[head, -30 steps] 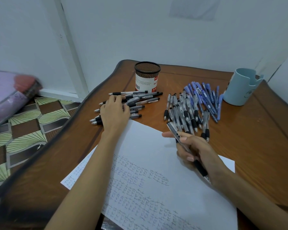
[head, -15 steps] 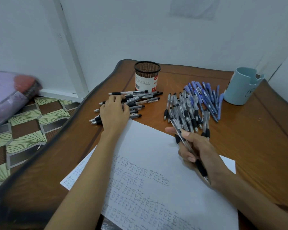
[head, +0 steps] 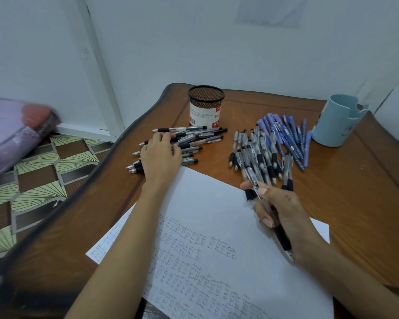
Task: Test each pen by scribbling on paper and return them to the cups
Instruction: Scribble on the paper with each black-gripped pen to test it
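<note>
Rows of the handwritten word "test" cover the white paper sheet. On the black mesh cup, a white label shows a barcode and "Ball"; its finer print is unreadable.

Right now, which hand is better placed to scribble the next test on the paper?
Probably the right hand: its fingers grip a pen over the paper. The left hand only rests on the black pen pile, beside the sheet.
</note>
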Demonstrator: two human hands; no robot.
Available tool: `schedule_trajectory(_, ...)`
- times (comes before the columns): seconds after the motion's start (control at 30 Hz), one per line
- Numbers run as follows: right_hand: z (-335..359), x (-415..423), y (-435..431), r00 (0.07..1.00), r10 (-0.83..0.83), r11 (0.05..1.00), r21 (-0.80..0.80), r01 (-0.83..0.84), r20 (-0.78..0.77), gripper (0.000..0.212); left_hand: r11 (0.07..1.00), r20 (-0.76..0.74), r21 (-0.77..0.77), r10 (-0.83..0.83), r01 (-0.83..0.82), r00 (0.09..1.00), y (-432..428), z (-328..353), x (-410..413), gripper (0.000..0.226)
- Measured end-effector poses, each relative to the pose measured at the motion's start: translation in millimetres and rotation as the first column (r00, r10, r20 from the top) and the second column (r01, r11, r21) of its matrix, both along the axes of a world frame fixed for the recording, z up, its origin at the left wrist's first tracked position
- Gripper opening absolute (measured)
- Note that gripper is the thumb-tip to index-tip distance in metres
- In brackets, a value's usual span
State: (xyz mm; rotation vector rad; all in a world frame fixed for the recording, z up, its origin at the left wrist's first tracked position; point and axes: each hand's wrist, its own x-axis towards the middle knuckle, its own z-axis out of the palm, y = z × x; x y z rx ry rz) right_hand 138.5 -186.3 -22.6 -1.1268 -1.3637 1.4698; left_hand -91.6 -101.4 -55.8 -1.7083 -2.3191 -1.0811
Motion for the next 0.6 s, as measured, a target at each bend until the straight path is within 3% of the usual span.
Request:
schedule_trajectory(0.33, 3.5, 5.9, 2.4, 0.999, -0.020, 0.999, -0.044, 0.019, -0.038, 0.018, 1.000, 0.008, 0.002, 0.003, -0.003, 1.000, 0.4, 0.5, -0.1, 0.031)
schedule_trajectory(0.53, 22.7, 16.3, 25.3, 0.985, -0.171, 0.979, 0.105, 0.174, -0.039, 0.021, 1.000, 0.008, -0.005, 0.007, -0.007, 1.000, -1.0, 1.8, 1.0, 0.031)
schedule_trajectory(0.6, 26.7, 15.2, 42.3, 0.972, -0.230, 0.956, 0.202, 0.215, 0.054, 0.022, 1.000, 0.008, -0.006, 0.008, -0.008, 1.000, -1.1, 2.3, 1.3, 0.031)
